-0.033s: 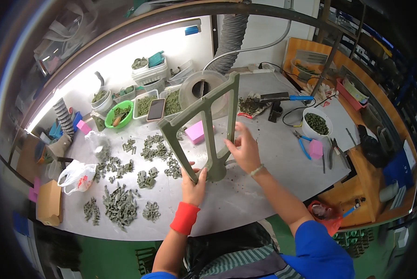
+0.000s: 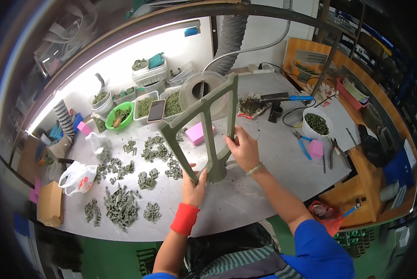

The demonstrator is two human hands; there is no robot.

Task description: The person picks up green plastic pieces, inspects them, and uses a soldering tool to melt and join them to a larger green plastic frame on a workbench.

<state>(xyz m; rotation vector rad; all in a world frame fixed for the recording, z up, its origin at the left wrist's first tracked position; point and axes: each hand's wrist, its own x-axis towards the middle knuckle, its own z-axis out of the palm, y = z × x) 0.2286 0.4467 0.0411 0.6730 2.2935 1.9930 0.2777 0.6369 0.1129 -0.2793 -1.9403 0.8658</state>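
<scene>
The green plastic frame [image 2: 204, 125] stands tilted above the table [image 2: 264, 186], its long axis rising away from the person. The left hand [image 2: 193, 183] grips its lower end; the right hand [image 2: 242, 149] pinches the right rail, higher up.

Nothing shows as changed: the earlier picture dates from the same instant as this one, and the two match in every part. The left hand [image 2: 193, 185] grips the near end of the grey-green frame [image 2: 204, 128] at the same spot, the right hand [image 2: 244, 149] lies against its right bar as before, and the small parts on the worktop [image 2: 264, 186] sit in the same heaps
</scene>
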